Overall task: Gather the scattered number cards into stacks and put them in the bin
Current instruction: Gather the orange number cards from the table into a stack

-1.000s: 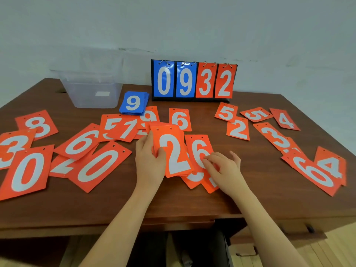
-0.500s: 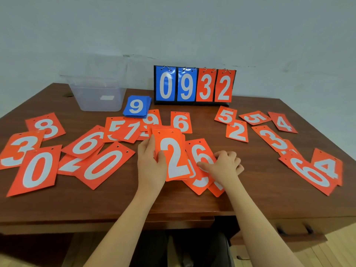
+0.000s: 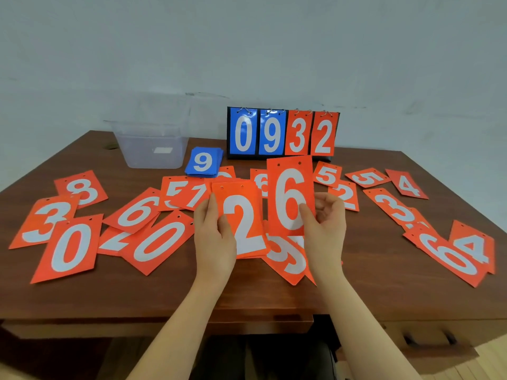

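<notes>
The left hand grips an orange stack topped by a 2, the right hand pinches a 6 card beside it above the surface, the bin far left

Bare table along the near edge, widest between the centre cards and the right-hand cluster. Far right corner bare too, behind the 4 card. Left half crowded: orange cards overlap, little wood between them. Bin far left, open-topped; blue stack just beside it. Scoreboard stands upright across the back centre.
</notes>
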The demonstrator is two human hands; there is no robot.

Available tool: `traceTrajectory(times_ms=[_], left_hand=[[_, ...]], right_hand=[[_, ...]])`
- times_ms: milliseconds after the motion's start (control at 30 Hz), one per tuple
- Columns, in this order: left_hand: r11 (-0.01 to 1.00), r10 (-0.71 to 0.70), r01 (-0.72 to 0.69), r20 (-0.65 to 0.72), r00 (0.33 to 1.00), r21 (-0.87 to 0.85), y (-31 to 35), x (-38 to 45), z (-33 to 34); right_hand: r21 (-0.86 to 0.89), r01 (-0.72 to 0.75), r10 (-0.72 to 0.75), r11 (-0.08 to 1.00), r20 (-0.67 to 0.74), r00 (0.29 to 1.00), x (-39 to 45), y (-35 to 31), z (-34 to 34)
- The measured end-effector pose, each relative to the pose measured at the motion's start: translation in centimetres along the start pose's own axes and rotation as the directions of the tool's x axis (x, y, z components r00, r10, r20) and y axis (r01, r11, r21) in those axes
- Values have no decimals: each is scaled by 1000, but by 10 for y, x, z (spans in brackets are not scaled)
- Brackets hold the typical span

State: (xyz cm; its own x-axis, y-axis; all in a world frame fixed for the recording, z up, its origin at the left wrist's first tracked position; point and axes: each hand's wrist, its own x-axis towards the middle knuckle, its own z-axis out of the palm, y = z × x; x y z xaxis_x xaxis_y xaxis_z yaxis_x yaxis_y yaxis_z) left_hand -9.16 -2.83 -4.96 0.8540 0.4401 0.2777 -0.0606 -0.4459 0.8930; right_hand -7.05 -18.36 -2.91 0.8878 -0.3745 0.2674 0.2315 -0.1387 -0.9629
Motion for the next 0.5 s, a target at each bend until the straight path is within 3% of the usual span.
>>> traceTrajectory(times_ms=[200,300,367,433,500], left_hand=[[985,25,-16,49,998,-173,10,-7,-3],[990,14,-7,47,999,-144,13,-10,-7],[994,3,-1,22,1000,-105,11,-10,-11],[998,-9,10,6,1000,-69,9,-8,-15],[999,-16,16,0,1000,-34,8,-7,-17]], right_hand=[[-68,25,-15,997,152,988,-16,1,22],[-174,82,-45,981,208,977,-17,8,22],[-281,46,15,959,213,977,-12,15,16],[-453,11,92,891,205,974,-5,22,5],[-684,-2,216,730,228,949,0,25,-4]])
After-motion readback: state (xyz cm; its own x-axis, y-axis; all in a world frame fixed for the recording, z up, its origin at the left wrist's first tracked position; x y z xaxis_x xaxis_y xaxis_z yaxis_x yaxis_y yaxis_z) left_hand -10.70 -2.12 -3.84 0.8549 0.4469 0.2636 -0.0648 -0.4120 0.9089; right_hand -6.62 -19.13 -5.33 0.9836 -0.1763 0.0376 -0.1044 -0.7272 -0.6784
